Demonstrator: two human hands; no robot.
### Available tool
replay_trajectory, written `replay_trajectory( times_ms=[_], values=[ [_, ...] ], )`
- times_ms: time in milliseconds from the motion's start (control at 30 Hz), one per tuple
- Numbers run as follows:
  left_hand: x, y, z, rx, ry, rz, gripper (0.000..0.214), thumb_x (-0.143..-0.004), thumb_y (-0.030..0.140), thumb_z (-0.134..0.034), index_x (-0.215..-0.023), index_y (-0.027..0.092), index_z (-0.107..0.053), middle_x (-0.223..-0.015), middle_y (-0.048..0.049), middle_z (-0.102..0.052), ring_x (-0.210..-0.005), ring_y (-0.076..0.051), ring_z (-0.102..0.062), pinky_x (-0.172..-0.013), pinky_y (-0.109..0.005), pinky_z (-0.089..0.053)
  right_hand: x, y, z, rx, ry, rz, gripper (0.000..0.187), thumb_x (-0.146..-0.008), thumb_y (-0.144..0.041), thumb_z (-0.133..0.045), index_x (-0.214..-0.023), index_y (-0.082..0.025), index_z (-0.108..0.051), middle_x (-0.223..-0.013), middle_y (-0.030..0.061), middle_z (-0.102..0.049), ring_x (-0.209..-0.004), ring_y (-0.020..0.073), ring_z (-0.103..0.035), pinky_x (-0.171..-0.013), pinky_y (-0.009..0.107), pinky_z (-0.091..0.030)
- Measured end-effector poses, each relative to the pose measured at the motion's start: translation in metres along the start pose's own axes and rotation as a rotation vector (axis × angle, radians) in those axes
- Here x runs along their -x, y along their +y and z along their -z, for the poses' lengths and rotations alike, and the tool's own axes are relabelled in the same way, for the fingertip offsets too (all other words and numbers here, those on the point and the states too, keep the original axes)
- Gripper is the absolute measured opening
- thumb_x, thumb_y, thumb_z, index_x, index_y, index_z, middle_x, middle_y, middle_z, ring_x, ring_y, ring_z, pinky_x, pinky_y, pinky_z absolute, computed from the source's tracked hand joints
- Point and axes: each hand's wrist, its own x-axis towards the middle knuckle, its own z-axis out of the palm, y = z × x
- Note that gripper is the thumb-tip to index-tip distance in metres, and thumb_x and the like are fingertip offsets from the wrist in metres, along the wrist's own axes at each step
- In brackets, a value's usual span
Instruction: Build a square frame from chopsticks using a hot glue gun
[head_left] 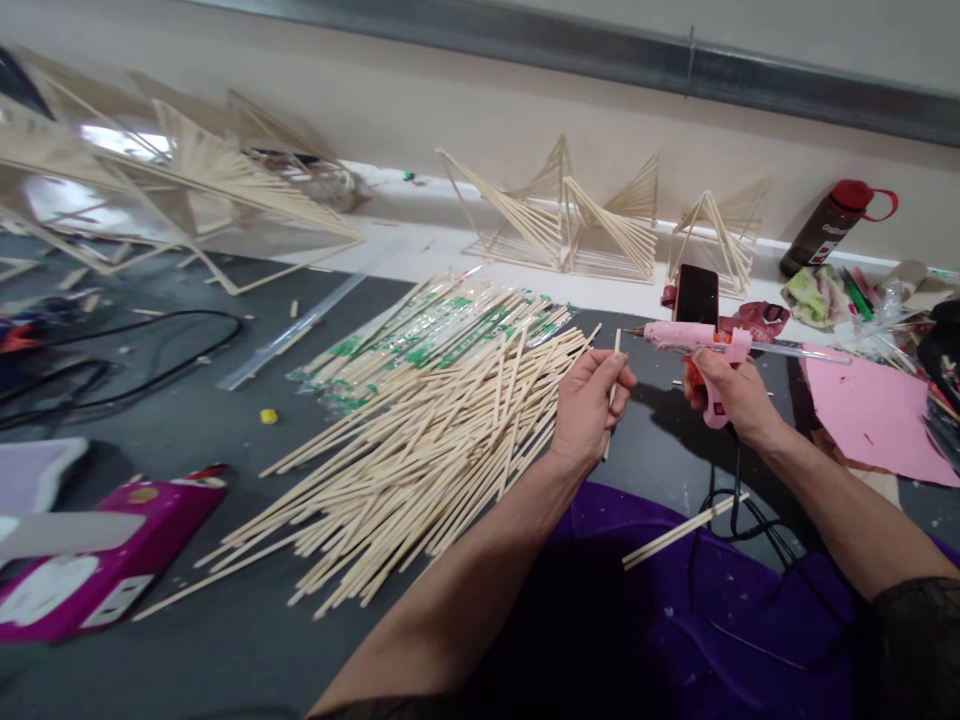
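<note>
Nothing legible: the bottle point(828, 226) bears pale lettering, the plastic wrappers point(442, 325) green print, both seemingly too blurred.

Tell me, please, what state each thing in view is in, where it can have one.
Left hand: closed on a thin pale wooden stick, held roughly upright.
Right hand: wrapped around the pink plastic glue gun.
Glue gun: nozzle towards the stick, clear glue rod protruding from its rear.
Pale wooden stick heap: loose.
Clear, green-printed plastic packaging around wooden sticks: lying down.
Dark bottle: red lid on.
Black rectangular phone: screen dark.
</note>
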Motion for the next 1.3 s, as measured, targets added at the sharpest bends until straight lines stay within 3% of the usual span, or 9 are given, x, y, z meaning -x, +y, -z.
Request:
replay_trajectory(
  times_ms=[133,333,567,933,1300],
  values=[
    [-0.001,0.000,0.001,0.004,0.012,-0.005,0.033,-0.066,0.039,-0.080,-0.077,0.018,-0.056,-0.058,0.0060,-0.060,-0.035,-0.002,-0.035,-0.031,-0.015,-0.015,0.000,0.003,0.000,-0.035,0.017,-0.010,0.058,-0.062,-0.077,-0.072,-0.063,-0.019,-0.066,-0.061,0.0035,-0.068,-0.048,0.0123,-0.058,-0.047,0.025,-0.047],
    [-0.001,0.000,0.001,0.000,0.010,-0.003,0.033,-0.066,0.038,-0.080,-0.076,0.018,-0.056,-0.058,0.0060,-0.060,-0.035,-0.002,-0.035,-0.032,-0.015,-0.015,-0.001,0.012,0.003,-0.029,-0.031,0.030,0.055,-0.070,-0.073,-0.071,-0.073,-0.018,-0.073,-0.079,0.0073,-0.077,-0.059,0.0143,-0.066,-0.057,0.025,-0.053],
    [-0.002,-0.001,0.001,-0.003,0.001,-0.014,0.032,-0.067,0.038,-0.080,-0.076,0.018,-0.057,-0.059,0.0057,-0.061,-0.035,-0.002,-0.035,-0.032,-0.015,-0.015,-0.001,0.014,0.001,-0.088,-0.020,0.012,0.057,-0.065,-0.072,-0.076,-0.083,-0.017,-0.074,-0.074,0.0053,-0.075,-0.059,0.0153,-0.067,-0.056,0.026,-0.056],
    [-0.001,-0.001,0.002,-0.012,-0.004,-0.014,0.032,-0.068,0.038,-0.080,-0.075,0.018,-0.056,-0.059,0.0058,-0.060,-0.035,-0.002,-0.034,-0.032,-0.015,-0.016,0.000,0.012,0.000,-0.103,0.002,0.006,0.057,-0.064,-0.073,-0.076,-0.075,-0.017,-0.070,-0.071,0.0044,-0.072,-0.057,0.0135,-0.064,-0.053,0.025,-0.054],
    [-0.001,-0.002,0.002,-0.015,-0.002,-0.013,0.032,-0.068,0.038,-0.080,-0.076,0.018,-0.056,-0.059,0.0057,-0.060,-0.035,-0.003,-0.035,-0.032,-0.015,-0.016,0.000,0.011,0.001,-0.040,-0.055,0.042,0.058,-0.071,-0.076,-0.069,-0.072,-0.018,-0.067,-0.066,0.0034,-0.069,-0.055,0.0132,-0.062,-0.053,0.025,-0.051]
  ],
)
